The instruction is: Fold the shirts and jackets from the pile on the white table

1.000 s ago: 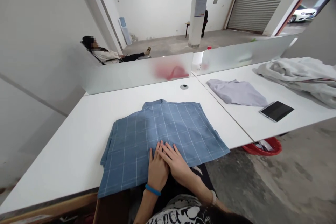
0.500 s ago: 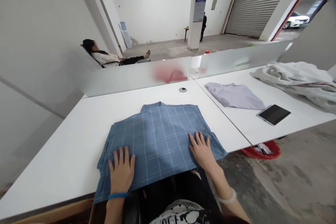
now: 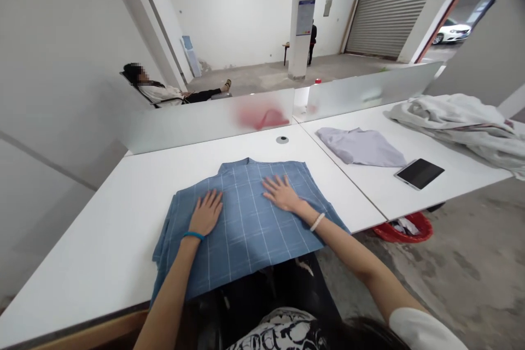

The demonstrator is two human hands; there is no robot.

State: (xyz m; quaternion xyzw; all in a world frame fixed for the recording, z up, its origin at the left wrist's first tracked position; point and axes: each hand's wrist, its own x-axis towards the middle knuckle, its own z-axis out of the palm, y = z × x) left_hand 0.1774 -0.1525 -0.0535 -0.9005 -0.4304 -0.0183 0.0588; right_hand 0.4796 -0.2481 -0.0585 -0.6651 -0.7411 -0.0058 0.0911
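A blue shirt with white checked lines (image 3: 246, 229) lies spread on the white table (image 3: 118, 219), its collar toward the far side and its lower edge hanging over the near edge. My left hand (image 3: 206, 213) rests flat on the left part of the cloth, fingers apart, with a blue band at the wrist. On the upper right part of the shirt lies my right hand (image 3: 281, 193), palm down and fingers spread, a pale bracelet on that wrist. Neither hand grips the fabric.
To the right are a folded lilac garment (image 3: 361, 146), a tablet (image 3: 419, 174) and a heap of whitish cloth (image 3: 459, 120). Frosted panels (image 3: 184, 127) border the far edge. Below the table stands a red-lined bin (image 3: 404, 228). Beyond, a person (image 3: 164, 90) reclines in a chair.
Both hands have slid away from me up the shirt, the right one also moving left toward the middle. The shirt stays spread in place; the view has shifted slightly.
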